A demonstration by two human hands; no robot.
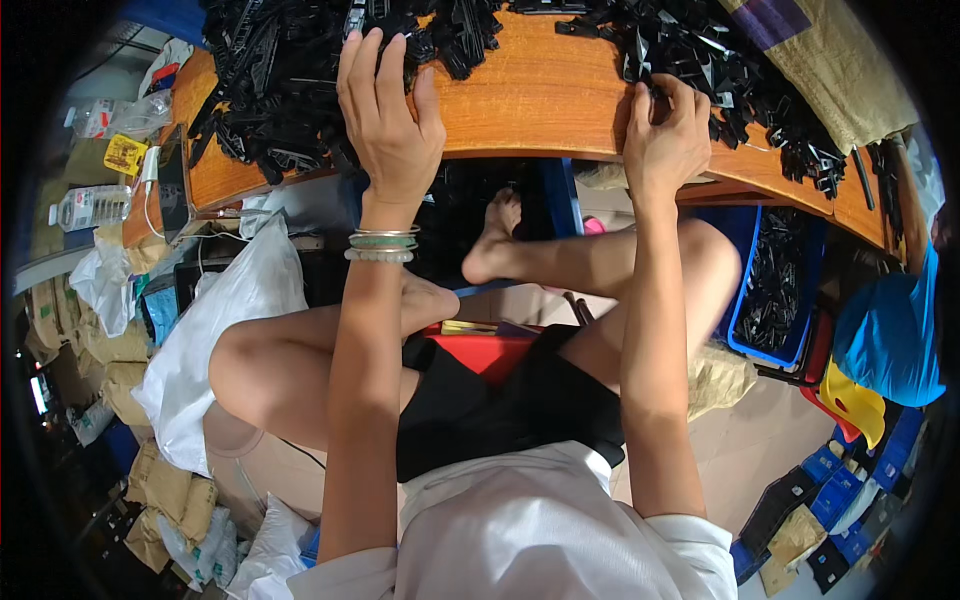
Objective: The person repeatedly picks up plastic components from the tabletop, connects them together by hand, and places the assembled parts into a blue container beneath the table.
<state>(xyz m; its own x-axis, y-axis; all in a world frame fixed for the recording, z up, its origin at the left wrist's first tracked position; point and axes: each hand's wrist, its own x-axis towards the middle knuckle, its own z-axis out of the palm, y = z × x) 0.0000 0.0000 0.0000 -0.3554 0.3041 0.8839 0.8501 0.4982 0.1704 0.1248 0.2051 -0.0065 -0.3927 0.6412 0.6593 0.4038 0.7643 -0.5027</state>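
My left hand [392, 135] lies over the near edge of a large heap of black plastic parts [275, 90] on the wooden table [540, 85]. Its fingers are stretched out and the thumb stands apart. A shiny silvery piece [355, 18] lies just beyond those fingertips. At the right, my right hand [672, 145] is curled at the edge of a second heap of black parts [735, 75]. Its thumb and fingers close around a black plastic part, mostly hidden by the hand. Bare wood separates the two heaps.
Below the table's right side stands a blue crate [745, 320] of black parts; another blue bin [565, 200] sits under its middle. A woven sack [840, 75] lies at the far right. Plastic bottles [95, 208] and a white sack [240, 310] are at the left.
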